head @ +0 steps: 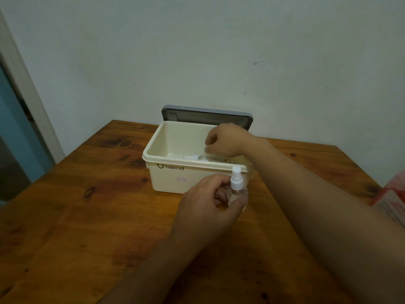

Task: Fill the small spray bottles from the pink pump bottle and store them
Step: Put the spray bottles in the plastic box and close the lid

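Head view. A wooden table [87,216] stands against a pale wall [219,51], with a cream storage box [166,178] near its far edge. The box's grey lid [197,116] is swung open and stands upright behind it, against the wall. The front wall of the box bears a smiley mark and dark lettering.

The left hand [208,202] is just in front of the box's near right corner. It grips a small spray bottle [236,187] with the fingers and thumb curled round the clear body. The bottle is upright, and its white spray head rises above the fingers and overlaps the box's front rim in this view. Whether the bottle's base touches the table cannot be told.

The right hand [225,140] reaches over the rim into the right half of the box. Its fingers are curled downward onto a clear labelled item [215,158] lying low inside, against the near wall. What this item is cannot be told. A white flat object [190,157] lies on the box floor just left of it.

A pink-and-white package [392,196] sits at the table's right edge, cut off by the frame. A pale door frame [22,88] runs along the left.
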The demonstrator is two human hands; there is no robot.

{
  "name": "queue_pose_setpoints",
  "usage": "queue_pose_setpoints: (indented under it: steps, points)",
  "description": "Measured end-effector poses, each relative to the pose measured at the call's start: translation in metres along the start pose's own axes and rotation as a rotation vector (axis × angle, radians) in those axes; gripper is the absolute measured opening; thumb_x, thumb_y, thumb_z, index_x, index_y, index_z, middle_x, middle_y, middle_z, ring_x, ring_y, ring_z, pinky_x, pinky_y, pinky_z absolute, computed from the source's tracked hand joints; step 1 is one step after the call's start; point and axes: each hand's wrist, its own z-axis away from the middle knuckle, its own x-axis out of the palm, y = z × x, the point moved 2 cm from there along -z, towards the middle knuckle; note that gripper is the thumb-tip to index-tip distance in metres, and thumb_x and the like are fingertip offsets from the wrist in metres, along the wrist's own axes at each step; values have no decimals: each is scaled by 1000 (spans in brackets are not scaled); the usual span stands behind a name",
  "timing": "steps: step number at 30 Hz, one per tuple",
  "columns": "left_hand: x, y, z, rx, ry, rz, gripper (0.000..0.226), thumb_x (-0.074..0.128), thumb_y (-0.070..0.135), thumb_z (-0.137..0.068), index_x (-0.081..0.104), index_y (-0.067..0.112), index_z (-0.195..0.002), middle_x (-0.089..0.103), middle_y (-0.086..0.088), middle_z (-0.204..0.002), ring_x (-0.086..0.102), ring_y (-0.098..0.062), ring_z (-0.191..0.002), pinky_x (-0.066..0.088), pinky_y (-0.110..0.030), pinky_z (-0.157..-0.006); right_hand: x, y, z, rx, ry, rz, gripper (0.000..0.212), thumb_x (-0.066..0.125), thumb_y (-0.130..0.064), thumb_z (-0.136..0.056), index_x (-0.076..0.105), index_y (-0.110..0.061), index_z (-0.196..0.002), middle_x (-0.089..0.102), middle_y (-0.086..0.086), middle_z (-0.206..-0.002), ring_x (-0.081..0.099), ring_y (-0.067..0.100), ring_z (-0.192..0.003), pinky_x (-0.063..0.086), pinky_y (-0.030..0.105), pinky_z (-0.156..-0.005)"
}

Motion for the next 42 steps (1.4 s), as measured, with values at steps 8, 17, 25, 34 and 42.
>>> queue_pose_setpoints:
  steps: [8, 17, 25, 34, 42]
  points:
    - [-17, 9, -4, -89, 177, 379, 39, 73, 49, -74, 63, 30, -107, 66, 12, -83, 62, -4, -69, 52, -15, -57, -19, -9, 46, -145, 95, -692, 13, 63, -28, -91, 73, -24, -98, 74, -9, -93, 70, 4, -85, 57, 26, -79]
    - [-27, 8, -9, -153, 345, 711, 48, 71, 43, -72, 62, 23, -114, 76, 11, -90, 73, -7, -83, 55, -16, -64, -35, -13, 80, -297, -90, -739, 25, 58, -27, -85, 74, -27, -105, 71, -12, -105, 64, 1, -100, 50, 13, -75]
    - [-32, 5, -13, -181, 412, 797, 36, 69, 35, -80, 66, 18, -111, 76, 7, -100, 73, -9, -92, 56, -17, -70, -31, -12, 81, -375, -141, -682, 36, 74, -26, -81, 69, -31, -116, 69, -9, -114, 65, 12, -105, 50, 35, -95]
    - [-28, 4, -12, -204, 438, 746, 35, 64, 20, -92, 60, 22, -127, 72, 13, -107, 74, -11, -90, 58, -20, -69, -33, -5, 70, -318, 4, -661, 31, 76, -27, -81, 71, -37, -110, 71, -18, -105, 66, 3, -89, 47, 11, -74]
    - [-29, 2, -11, -186, 453, 624, 9, 60, 21, -94, 65, 19, -101, 68, 12, -75, 64, -4, -68, 53, -17, -58, -14, 11, 24, -76, -17, -141, 33, 73, -29, -84, 66, -28, -116, 64, -10, -107, 59, 10, -97, 48, 25, -80]
